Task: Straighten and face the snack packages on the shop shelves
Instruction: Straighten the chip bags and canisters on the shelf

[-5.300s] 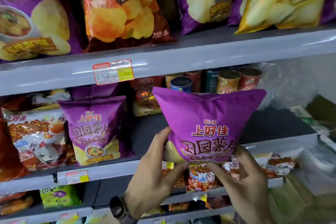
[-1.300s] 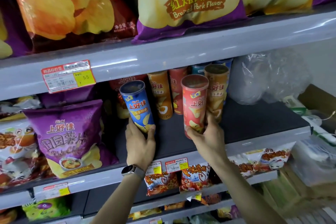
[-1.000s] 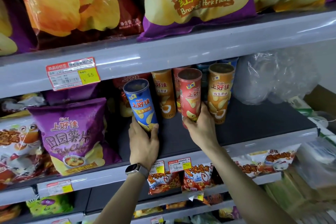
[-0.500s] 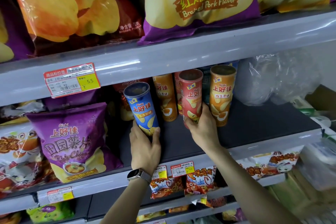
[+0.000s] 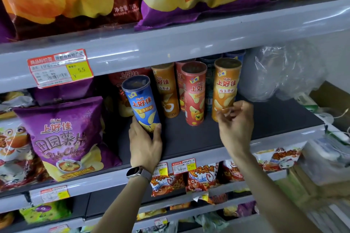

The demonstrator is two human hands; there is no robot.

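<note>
Both hands work on the middle shelf (image 5: pixel 189 143) in the head view. Wrapped around the foot of the blue can (image 5: pixel 141 103), the left hand (image 5: pixel 145 143) holds it tilted, top leaning left, label facing out. At the foot of the orange can (image 5: pixel 225 89), the right hand (image 5: pixel 235 125) has its fingers loosely curled and parted; whether they touch the can I cannot tell, and it grips nothing.

Between the two stands the red can (image 5: pixel 195 92), upright and free. All three cans have their long axes vertical or nearly so, and more cans stand behind them. My guess is the blue can goes down upright next, left of the red one, where the dark shelf lies bare.

A purple chip bag (image 5: pixel 62 136) stands further left; crumpled clear plastic (image 5: pixel 284 70) sits at the right end.
</note>
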